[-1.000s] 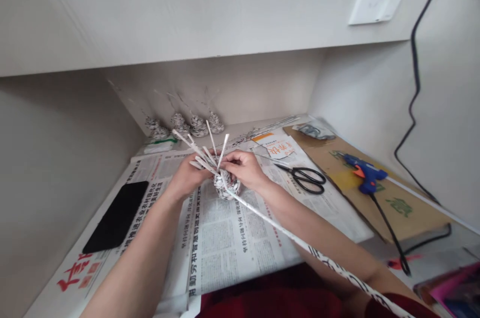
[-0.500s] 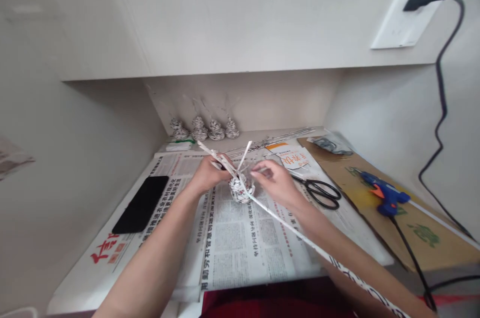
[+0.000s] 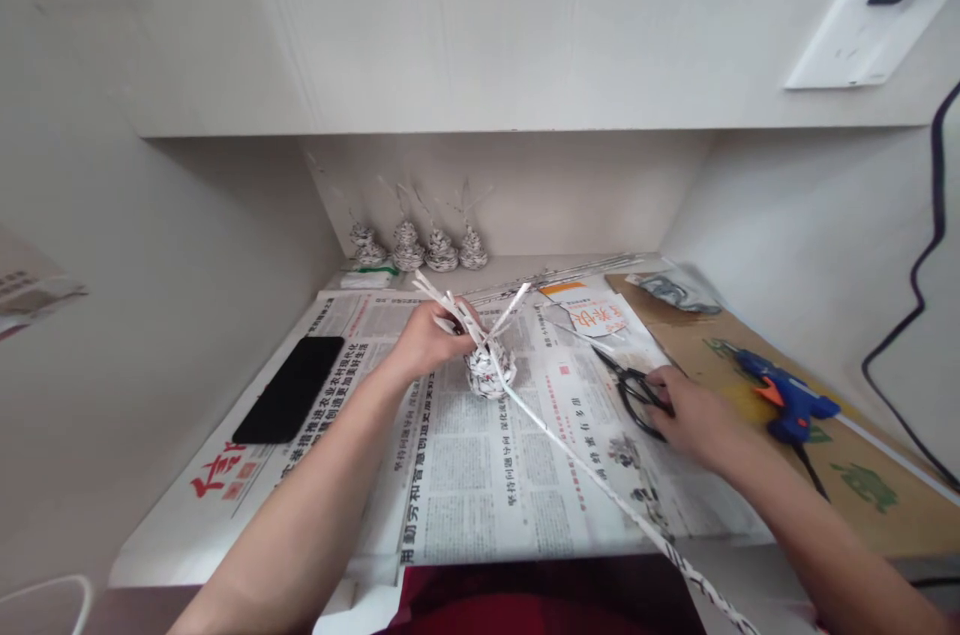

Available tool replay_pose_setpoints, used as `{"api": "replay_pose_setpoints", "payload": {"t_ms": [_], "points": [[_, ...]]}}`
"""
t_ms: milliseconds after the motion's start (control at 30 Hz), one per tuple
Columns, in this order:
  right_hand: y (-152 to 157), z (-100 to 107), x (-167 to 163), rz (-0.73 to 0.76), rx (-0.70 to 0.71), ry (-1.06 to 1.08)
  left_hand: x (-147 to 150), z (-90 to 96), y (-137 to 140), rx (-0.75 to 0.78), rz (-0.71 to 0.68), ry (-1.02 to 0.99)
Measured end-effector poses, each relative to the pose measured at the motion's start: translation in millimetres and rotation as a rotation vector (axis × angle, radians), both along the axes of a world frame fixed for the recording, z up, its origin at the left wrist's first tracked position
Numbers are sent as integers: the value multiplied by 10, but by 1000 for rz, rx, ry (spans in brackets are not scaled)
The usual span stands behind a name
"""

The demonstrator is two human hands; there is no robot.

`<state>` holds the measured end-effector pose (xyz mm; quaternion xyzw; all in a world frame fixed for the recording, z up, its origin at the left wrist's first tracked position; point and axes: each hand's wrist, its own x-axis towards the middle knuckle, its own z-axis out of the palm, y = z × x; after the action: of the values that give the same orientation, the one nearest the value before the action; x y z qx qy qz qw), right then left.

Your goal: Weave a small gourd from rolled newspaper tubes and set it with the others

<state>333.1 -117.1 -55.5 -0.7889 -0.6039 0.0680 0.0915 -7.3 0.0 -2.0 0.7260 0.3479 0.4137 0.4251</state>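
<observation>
A small rounded piece woven from rolled newspaper strips (image 3: 489, 375) sits on the newspaper in front of me, with several loose strip ends sticking up from its top. My left hand (image 3: 433, 340) is closed around its upper part and the strip ends. From the piece, one long paper strip (image 3: 585, 473) runs down toward the lower right. To the right, my right hand (image 3: 691, 413) has its fingers on the handle loops of the black scissors (image 3: 628, 377), which lie on the paper with blades pointing to the far left.
Several finished-looking woven gourd shapes (image 3: 441, 251) stand along the back wall. A black phone (image 3: 291, 389) lies at left. At right, a blue glue gun (image 3: 796, 405) rests on brown cardboard (image 3: 855, 515). Thin paper sticks (image 3: 570, 273) lie at the back.
My right hand has left the woven piece and moved right to the scissors' handles. My left hand still holds the piece. The view has shifted slightly.
</observation>
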Motion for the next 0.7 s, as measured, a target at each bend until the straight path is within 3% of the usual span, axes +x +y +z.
{"api": "replay_pose_setpoints", "payload": {"t_ms": [67,133,200,333,467,700], "points": [[-29,87,-72,-18,-7,141,6,-5,-4,17,14,-6],[-92,183,-191,21,20,490,13,-11,-6,40,13,2],[-168,269,-371,23,-67,910,21,-21,-4,68,-2,10],[-251,352,-833,138,-212,1373,38,-48,-1,101,-20,6],[-213,326,-1159,241,-306,1542,51,-56,-10,91,21,39],[-162,309,-1272,311,-354,1529,54,-81,1,56,14,20]]}}
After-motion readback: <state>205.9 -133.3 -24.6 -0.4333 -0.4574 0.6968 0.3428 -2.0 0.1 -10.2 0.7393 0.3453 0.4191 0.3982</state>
